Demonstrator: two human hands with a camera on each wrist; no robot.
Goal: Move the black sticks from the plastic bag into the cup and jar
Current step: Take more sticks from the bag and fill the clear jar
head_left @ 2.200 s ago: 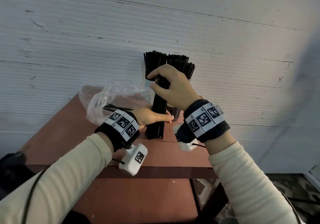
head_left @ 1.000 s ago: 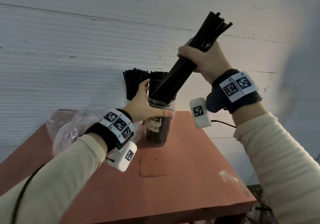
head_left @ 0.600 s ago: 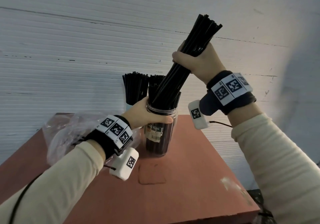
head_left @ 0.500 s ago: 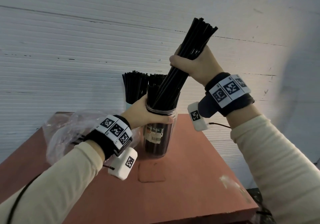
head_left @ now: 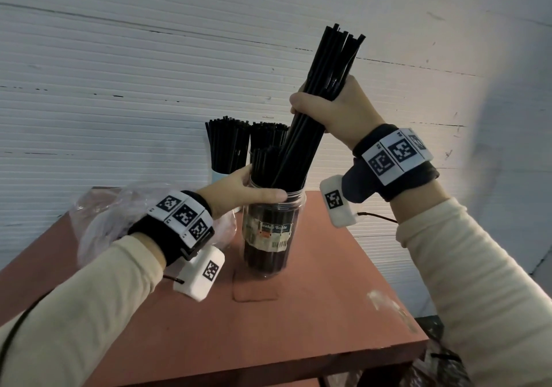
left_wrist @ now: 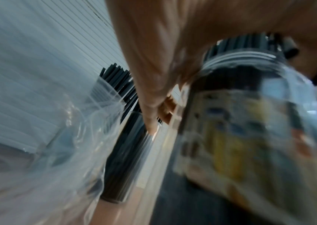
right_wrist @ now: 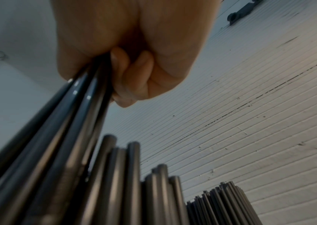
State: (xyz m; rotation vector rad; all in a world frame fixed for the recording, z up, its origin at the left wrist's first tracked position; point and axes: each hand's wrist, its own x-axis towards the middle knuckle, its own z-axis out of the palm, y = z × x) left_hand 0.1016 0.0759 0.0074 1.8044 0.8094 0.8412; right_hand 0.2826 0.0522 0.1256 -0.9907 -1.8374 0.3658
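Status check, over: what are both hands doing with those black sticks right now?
Left hand grips jar rim. Right hand grips stick bundle, tilted, lower ends inside jar. Jar crowded with sticks; cup behind also filled.

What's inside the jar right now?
The jar holds upright black sticks, and the tilted bundle gripped by the right hand enters its mouth. The label and the left hand at the rim hide how far down the bundle reaches.

A bare utility room: scuffed white ribbed wall panels (head_left: 119, 72), plain reddish table (head_left: 313, 312).
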